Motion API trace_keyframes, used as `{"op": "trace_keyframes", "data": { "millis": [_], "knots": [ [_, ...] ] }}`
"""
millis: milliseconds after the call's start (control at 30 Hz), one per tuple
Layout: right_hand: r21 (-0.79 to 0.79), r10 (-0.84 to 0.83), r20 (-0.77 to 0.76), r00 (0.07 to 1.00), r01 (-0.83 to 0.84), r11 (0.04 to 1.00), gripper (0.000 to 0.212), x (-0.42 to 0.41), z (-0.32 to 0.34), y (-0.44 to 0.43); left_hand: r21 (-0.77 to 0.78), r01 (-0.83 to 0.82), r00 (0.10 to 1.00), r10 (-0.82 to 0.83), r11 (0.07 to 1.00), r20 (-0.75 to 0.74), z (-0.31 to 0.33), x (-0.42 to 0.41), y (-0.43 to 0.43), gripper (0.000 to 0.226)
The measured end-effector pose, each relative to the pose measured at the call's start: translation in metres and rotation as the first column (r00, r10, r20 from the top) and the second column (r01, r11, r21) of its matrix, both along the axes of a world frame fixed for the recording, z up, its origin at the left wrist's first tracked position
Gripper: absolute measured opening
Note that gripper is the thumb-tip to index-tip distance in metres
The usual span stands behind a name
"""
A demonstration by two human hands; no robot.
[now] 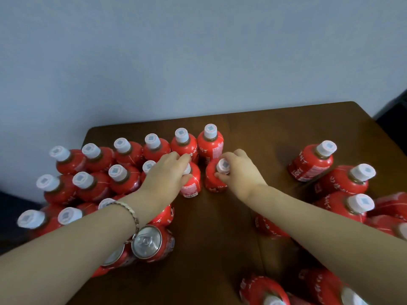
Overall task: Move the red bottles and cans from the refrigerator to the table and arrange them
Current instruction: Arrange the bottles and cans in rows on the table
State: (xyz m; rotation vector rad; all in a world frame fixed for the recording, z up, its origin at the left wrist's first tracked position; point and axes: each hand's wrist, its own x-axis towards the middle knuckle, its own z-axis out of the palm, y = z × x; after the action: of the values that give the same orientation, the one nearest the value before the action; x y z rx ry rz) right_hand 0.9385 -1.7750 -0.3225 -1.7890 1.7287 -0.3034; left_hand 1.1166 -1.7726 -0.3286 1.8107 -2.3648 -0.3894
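We saw both hands reaching to the middle of the brown counter [253, 133], each on a red bottle. The left hand [167, 170] curled its fingers and thumb round the neck of the first bottle [192, 182], hiding most of its white cap. The right hand [240, 170] pinched the second bottle [213, 180] at its white cap. The two bottles stood just beside each other, long axes upright, caps up. We could not tell whether their bases sat flat.

Just beyond them ran the far row [154, 148] of red bottles, side by side near the counter's far edge. All were upright with caps up, and more rows packed the left side behind it. At the near left an upright can [149, 241] showed its silver top beneath the left wrist, which wore a bracelet [130, 211]. A looser group of bottles [312, 164] stood at the right, well apart from the held pair. A pale wall [198, 51] rose behind the counter.
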Motion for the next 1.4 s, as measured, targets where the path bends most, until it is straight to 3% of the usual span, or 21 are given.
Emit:
{"op": "trace_keyframes", "data": {
  "millis": [167, 267, 367, 533, 767, 833, 933, 967, 1033, 1100, 1200, 1300, 1400],
  "knots": [
    [-0.033, -0.085, 0.124, 0.989, 0.090, 0.995, 0.060, 0.015, -0.008, 0.002, -0.110, 0.049, 0.986, -0.030, 0.993, 0.164, -0.010, -0.004, -0.001, 0.058],
    [0.119, -0.149, 0.149, 0.978, 0.132, 0.984, 0.080, 0.016, -0.021, 0.005, -0.097, 0.058, 0.938, -0.021, 0.994, 0.345, -0.018, -0.005, 0.001, 0.090],
    [0.182, -0.243, 0.248, 0.938, 0.201, 0.963, 0.078, 0.018, -0.032, 0.004, -0.090, 0.026, 0.911, 0.013, 0.996, 0.413, -0.020, -0.005, -0.002, 0.090],
    [0.123, -0.255, 0.230, 0.939, 0.232, 0.965, 0.067, 0.019, -0.038, 0.005, -0.084, 0.039, 0.900, 0.001, 0.996, 0.436, -0.012, -0.009, -0.010, 0.077],
    [0.124, -0.203, 0.249, 0.947, 0.177, 0.976, 0.070, 0.008, -0.038, -0.006, -0.006, -0.016, 0.940, 0.017, 1.000, 0.342, -0.021, -0.010, -0.004, 0.065],
    [0.141, -0.168, 0.233, 0.958, 0.138, 0.980, 0.080, 0.004, -0.041, -0.008, -0.078, -0.005, 0.954, 0.028, 0.997, 0.299, -0.015, -0.012, -0.009, 0.069],
    [0.241, -0.171, 0.296, 0.940, 0.099, 0.965, 0.111, 0.001, -0.041, -0.014, -0.309, -0.035, 0.995, 0.061, 0.950, 0.075, 0.007, -0.017, -0.034, 0.072],
    [0.277, -0.200, 0.347, 0.916, 0.103, 0.955, 0.121, 0.001, -0.039, -0.019, -0.305, -0.066, 0.997, 0.071, 0.950, 0.007, 0.016, -0.017, -0.046, 0.071],
    [0.305, -0.223, 0.441, 0.869, 0.089, 0.948, 0.140, 0.003, -0.036, -0.035, -0.089, -0.129, 0.990, 0.123, 0.988, -0.073, 0.030, -0.015, -0.075, 0.071],
    [0.298, -0.171, 0.470, 0.866, 0.026, 0.954, 0.152, 0.006, -0.034, -0.051, 0.209, -0.160, 0.984, 0.172, 0.965, -0.040, 0.037, -0.010, -0.100, 0.071],
    [0.298, -0.078, 0.471, 0.878, -0.076, 0.952, 0.145, 0.010, -0.044, -0.068, 0.411, -0.085, 0.996, 0.070, 0.908, 0.050, 0.030, -0.005, -0.123, 0.068],
    [0.233, -0.041, 0.493, 0.869, -0.086, 0.969, 0.128, 0.007, -0.059, -0.071, 0.393, -0.032, 0.990, -0.027, 0.919, 0.141, 0.012, -0.003, -0.128, 0.057],
    [0.207, -0.027, 0.483, 0.875, -0.084, 0.975, 0.120, 0.006, -0.051, -0.066, 0.300, -0.044, 0.994, 0.011, 0.953, 0.112, 0.002, 0.002, -0.128, 0.043]
  ]
}}
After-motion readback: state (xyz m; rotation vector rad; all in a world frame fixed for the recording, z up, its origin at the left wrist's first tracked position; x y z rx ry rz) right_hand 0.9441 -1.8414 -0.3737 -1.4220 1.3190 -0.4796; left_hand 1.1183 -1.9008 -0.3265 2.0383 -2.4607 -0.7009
